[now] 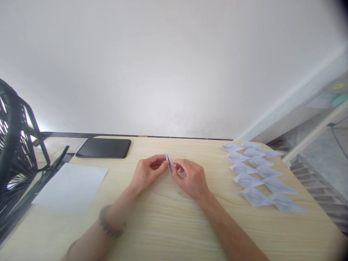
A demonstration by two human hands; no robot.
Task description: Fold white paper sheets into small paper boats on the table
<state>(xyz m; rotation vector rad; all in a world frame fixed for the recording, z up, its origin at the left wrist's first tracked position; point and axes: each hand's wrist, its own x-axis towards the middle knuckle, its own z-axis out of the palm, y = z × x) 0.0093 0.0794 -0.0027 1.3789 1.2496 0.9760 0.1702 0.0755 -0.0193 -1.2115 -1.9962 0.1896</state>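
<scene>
Over far middle of worktop (168, 224), between left hand (146, 172) and right hand (193, 177): one folded paper (169, 164), pinched in left grip. With right grip, curled close: cannot tell whether grasping. Judged best: align edges, press crease evenly. Right: eleven folded pieces (268, 171). Far left: one phone (104, 148); nearer, white paper (73, 185), sheets uncountable.

Head view, single, head-worn. Aim: forward and down, over the table (163, 228) to the wall (174, 72) beyond. Range: close to the table, which the bottom edge crops; left hand (145, 173) and right hand (193, 178) just below frame centre, reaching in from the bottom. Field: wide; wall across the upper half, table over most of the lower, chair (11, 119) cut by the left edge.
</scene>
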